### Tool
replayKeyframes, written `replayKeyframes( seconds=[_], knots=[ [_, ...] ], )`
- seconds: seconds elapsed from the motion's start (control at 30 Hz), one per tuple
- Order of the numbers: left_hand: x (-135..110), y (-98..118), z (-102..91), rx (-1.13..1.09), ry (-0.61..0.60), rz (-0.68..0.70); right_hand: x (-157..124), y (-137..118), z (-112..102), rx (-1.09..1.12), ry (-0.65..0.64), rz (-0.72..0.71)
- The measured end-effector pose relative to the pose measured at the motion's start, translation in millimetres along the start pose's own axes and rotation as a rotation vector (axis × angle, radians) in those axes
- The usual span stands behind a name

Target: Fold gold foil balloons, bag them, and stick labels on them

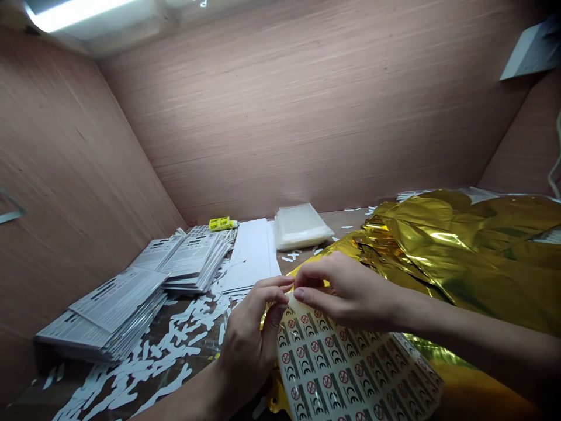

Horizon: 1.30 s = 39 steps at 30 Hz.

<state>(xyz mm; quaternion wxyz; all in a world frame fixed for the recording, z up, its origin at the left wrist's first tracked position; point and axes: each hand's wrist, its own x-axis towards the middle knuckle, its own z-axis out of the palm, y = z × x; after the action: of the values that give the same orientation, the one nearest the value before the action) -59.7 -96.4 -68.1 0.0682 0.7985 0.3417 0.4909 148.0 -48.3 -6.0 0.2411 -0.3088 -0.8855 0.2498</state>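
Note:
A sheet of stickers (346, 368), printed in rows with CE marks and red prohibition signs, slants up in front of me over gold foil. My left hand (256, 321) pinches the sheet near its upper left corner, thumb toward me. At the same corner my right hand (337, 289) has thumb and index finger pressed together, their tips almost meeting my left fingertips. Whatever is between the right fingertips is too small or hidden to make out. Shiny gold foil balloons (464, 251) lie flat and crumpled behind and under my right forearm.
At left stand stacks of printed cards in clear sleeves (118, 304). White paper sheets (252, 251) and a pile of clear plastic bags (302, 225) lie at the back. A yellow-labelled roll (222, 223) sits nearby. White paper scraps (175, 345) litter the table; wooden walls enclose it.

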Motion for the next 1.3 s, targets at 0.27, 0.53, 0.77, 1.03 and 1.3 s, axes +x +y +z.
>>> replayKeyframes(
  seconds=[0.27, 0.53, 0.77, 1.03, 1.3],
  knots=[
    [0.4, 2.0, -5.1, 0.025, 0.001, 0.150, -1.4, 8.6, 7.3, -0.263, 0.045, -0.087],
    [-1.9, -2.2, -0.4, -0.105, 0.006, -0.022, 0.6, 16.8, 14.7, -0.272, 0.088, -0.063],
    [-0.4, -6.2, 8.1, -0.512, -0.008, -0.413, 2.6, 17.9, 18.9, -0.243, 0.074, -0.091],
    [3.7, -2.2, 7.6, -0.642, -0.038, -0.623, -0.8, 11.5, 12.6, -0.273, 0.182, -0.165],
    [-0.3, -7.2, 8.6, -0.405, -0.057, -0.390, -1.2, 4.6, 13.7, -0.336, 0.234, -0.230]
  ],
)
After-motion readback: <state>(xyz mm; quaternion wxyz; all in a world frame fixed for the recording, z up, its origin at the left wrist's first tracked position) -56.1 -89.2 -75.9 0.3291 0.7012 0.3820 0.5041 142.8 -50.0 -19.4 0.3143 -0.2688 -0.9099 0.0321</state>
